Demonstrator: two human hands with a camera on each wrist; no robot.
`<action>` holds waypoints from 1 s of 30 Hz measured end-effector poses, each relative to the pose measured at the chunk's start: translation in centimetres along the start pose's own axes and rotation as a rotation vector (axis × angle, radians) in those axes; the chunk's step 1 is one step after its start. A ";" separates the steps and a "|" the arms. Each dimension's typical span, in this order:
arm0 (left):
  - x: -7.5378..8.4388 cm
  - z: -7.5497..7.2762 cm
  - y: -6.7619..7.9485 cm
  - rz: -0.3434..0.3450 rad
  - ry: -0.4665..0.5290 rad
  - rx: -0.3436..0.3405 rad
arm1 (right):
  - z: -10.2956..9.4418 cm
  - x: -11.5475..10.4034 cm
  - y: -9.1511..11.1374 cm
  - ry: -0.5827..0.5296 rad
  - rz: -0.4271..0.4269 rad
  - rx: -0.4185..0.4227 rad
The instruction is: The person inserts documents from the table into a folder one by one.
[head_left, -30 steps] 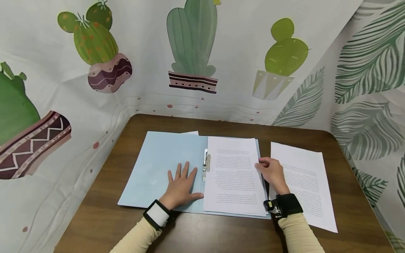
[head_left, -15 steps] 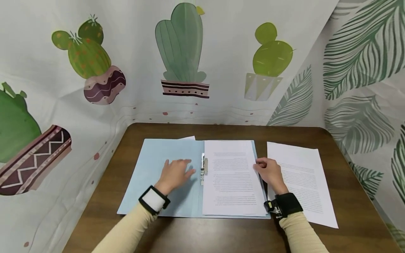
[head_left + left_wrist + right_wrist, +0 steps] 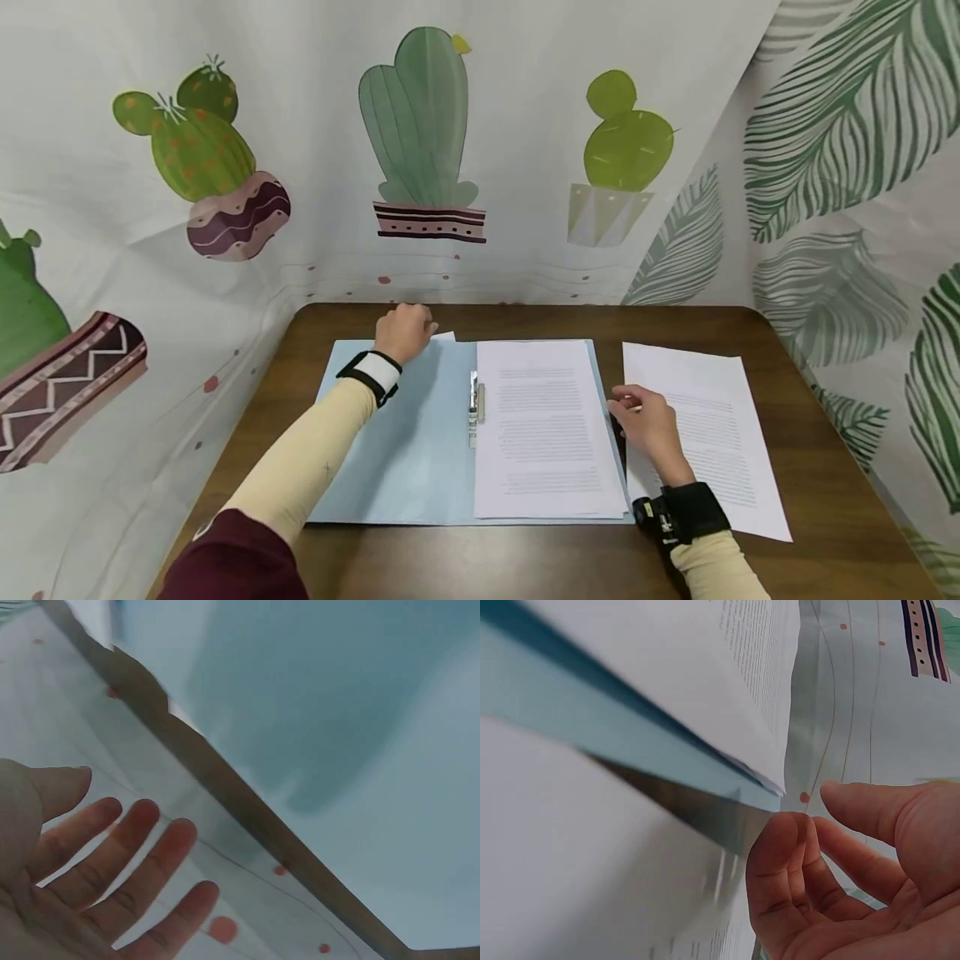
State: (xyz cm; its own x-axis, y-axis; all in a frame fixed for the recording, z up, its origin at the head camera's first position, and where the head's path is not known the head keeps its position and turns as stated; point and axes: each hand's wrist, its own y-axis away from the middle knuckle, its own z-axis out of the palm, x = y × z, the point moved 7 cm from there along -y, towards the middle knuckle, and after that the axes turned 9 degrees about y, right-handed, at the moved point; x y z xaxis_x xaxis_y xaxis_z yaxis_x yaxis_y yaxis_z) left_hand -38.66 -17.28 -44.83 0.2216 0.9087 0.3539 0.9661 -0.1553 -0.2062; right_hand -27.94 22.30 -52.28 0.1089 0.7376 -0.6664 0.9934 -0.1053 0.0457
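Observation:
A light blue folder (image 3: 431, 433) lies spread on the table, with a metal clip (image 3: 477, 404) along its spine. Printed sheets (image 3: 536, 433) cover its right half. My left hand (image 3: 405, 332) hovers by the far edge of the left cover, close to a white paper corner (image 3: 444, 337) that pokes out from behind it. In the left wrist view its fingers (image 3: 139, 855) are loosely spread and hold nothing. Beside the folder's right edge is my right hand (image 3: 647, 421), thumb apart from its bent fingers (image 3: 776, 862) in the right wrist view, with nothing between them.
A separate printed sheet (image 3: 716, 450) lies right of the folder, partly under the right hand and wrist. The brown wooden table (image 3: 525, 562) meets a white cloth backdrop (image 3: 315, 225) with cactus prints at the back.
My left hand has lifted off the left cover and moved forward to its far edge. My right hand has drawn slightly right, away from the stacked sheets' edge. The head view has shifted a little.

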 end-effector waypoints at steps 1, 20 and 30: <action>-0.5 0.2 -0.4 -0.009 -0.007 -0.007 | -0.1 0.1 0.1 0.005 -0.002 0.008; -4.6 5.9 -2.9 -0.106 -0.078 -0.117 | -0.4 2.3 1.5 0.031 0.061 0.032; -4.5 5.7 -3.3 -0.136 -0.014 -0.162 | -0.7 2.3 1.1 0.053 0.047 0.039</action>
State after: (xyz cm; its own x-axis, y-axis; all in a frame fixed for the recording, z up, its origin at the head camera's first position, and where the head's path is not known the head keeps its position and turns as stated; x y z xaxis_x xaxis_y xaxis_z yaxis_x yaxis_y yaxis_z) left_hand -43.59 -18.62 -50.96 0.0869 0.9307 0.3554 0.9959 -0.0900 -0.0079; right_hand -26.53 24.36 -53.23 0.1582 0.7655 -0.6237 0.9851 -0.1656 0.0467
